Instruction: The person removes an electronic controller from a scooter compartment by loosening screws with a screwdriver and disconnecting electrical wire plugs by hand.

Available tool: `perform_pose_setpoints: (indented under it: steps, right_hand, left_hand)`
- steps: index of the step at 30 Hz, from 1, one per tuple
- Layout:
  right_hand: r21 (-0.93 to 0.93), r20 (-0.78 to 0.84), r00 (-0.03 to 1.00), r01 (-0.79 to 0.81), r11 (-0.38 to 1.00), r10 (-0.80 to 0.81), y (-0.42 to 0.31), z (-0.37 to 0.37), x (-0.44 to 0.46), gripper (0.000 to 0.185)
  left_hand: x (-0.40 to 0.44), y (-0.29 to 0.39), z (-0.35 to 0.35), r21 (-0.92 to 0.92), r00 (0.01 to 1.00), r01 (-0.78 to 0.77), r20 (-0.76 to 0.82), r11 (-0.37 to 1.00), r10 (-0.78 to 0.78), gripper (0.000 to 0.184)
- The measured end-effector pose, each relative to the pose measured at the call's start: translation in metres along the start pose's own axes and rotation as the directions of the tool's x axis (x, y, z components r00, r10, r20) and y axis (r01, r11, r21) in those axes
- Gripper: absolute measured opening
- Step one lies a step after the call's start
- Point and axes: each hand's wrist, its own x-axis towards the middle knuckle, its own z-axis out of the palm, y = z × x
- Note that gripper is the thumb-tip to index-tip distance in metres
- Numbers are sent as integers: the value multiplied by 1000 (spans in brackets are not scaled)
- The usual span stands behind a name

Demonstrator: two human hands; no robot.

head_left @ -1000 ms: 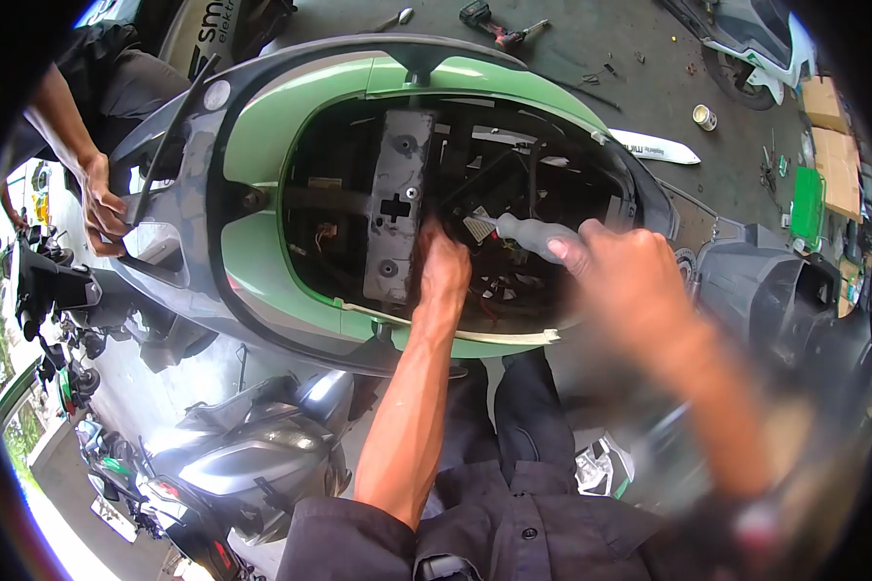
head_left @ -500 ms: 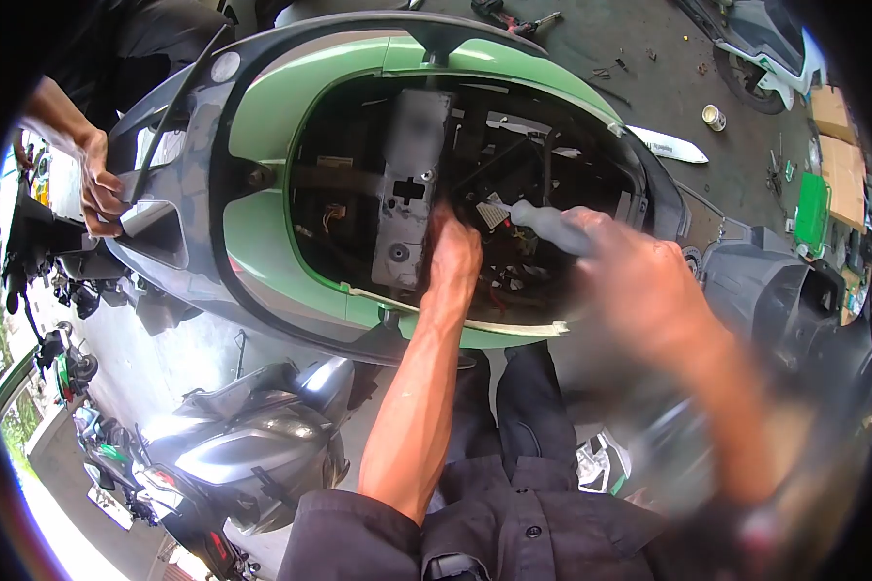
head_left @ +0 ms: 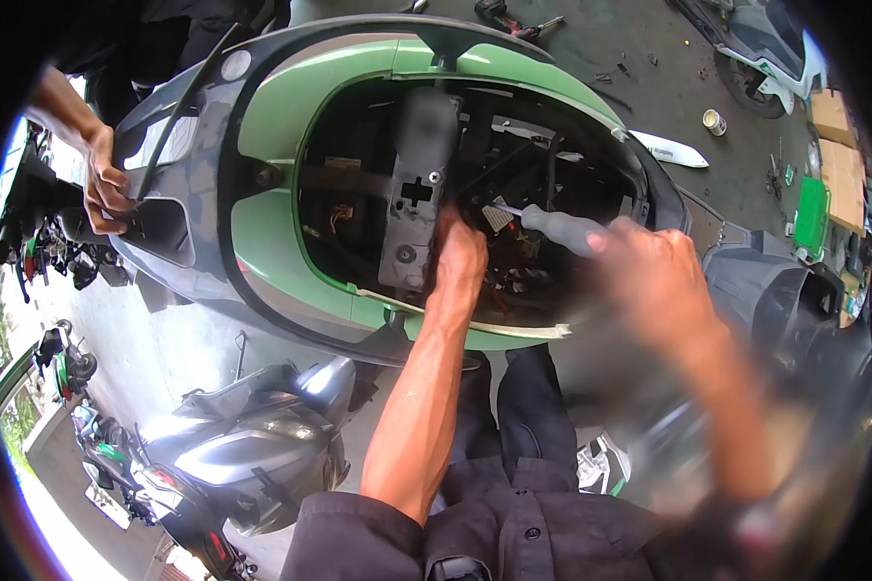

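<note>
A scooter body with green panels [head_left: 262, 242] lies across the view, its oval opening showing the inside. A grey metal bracket [head_left: 412, 221] spans that opening. My left hand [head_left: 463, 254] reaches in close along the bracket's right edge, fingers curled and partly hidden; what they hold is not visible. My right hand [head_left: 649, 271], blurred, is closed around a screwdriver [head_left: 562, 230] with a translucent grey handle. Its shaft points left into the opening, towards my left hand. Wires and small parts lie in the dark interior.
Another person's hand [head_left: 105, 184] holds the grey tail of the body at the left. Below stands a silver scooter [head_left: 262, 436]. Cardboard boxes [head_left: 841, 160], a green case [head_left: 812, 218], a small can [head_left: 714, 122] and a power tool [head_left: 513, 17] are around the floor.
The scooter body and bracket have shifted slightly right in view. My right hand and the screwdriver have moved a little right; my left hand stays beside the bracket.
</note>
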Motion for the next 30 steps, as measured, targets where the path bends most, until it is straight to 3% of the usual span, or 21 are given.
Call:
perform_pose_setpoints:
  steps: [2, 5, 7, 9, 11, 12, 14, 17, 19, 21, 23, 25, 27, 30]
  right_hand:
    - [73, -205, 964, 190, 979, -172, -10, 5, -6, 32]
    - [90, -254, 933, 284, 955, -254, -6, 11, -9, 38]
    - [105, -88, 991, 114, 988, -105, -3, 10, -6, 52]
    - [-29, 64, 996, -65, 997, 67, -4, 3, 6, 58]
    - [-22, 4, 1000, 12, 1000, -12, -8, -1, 7, 58]
    - [43, -122, 978, 176, 983, -170, -11, 3, 0, 55]
    - [-119, -179, 905, 370, 921, -386, -12, 3, -7, 52]
    - [-62, -194, 891, 406, 912, -410, -2, 16, -4, 57]
    - [-181, -55, 972, 214, 960, -227, 3, 13, 4, 55]
    - [-153, -91, 979, 167, 974, -182, 0, 5, 5, 49]
    - [42, -251, 927, 298, 954, -278, -14, -1, -2, 41]
    - [-128, -251, 876, 392, 911, -413, -8, 4, -3, 41]
    - [-228, -184, 888, 380, 896, -423, 3, 6, 0, 41]
    - [-204, -116, 950, 262, 943, -289, 10, 3, 1, 44]
  left_hand:
    - [-5, 14, -8, 4, 994, 99, 39, 995, -99, 63]
    - [-7, -4, 3, 45, 989, 136, 56, 990, -138, 60]
    - [-7, -6, 2, 100, 999, 37, -10, 994, -36, 61]
    - [-6, -5, 3, 91, 1000, -16, -18, 996, 18, 62]
    - [-3, 3, -3, 19, 1000, -13, 16, 1000, 13, 65]
    - [-6, 5, -6, 31, 998, 42, 40, 999, -44, 65]
    - [-10, 10, -8, 54, 984, 150, 87, 987, -154, 64]
    - [-9, 17, -14, -26, 996, 59, 76, 998, -57, 64]
    - [-8, 15, -14, -31, 998, 23, 53, 999, -21, 65]
    - [-1, 14, -9, -14, 999, -17, 34, 1000, 17, 66]
    - [-3, 4, -7, 40, 1000, -10, 20, 999, 9, 66]
    - [-6, -4, -3, 56, 998, -63, -5, 996, 64, 65]
    - [-6, -5, -1, 39, 998, -67, -5, 997, 67, 65]
    - [-3, 6, -6, -3, 999, -8, 45, 1000, 8, 66]
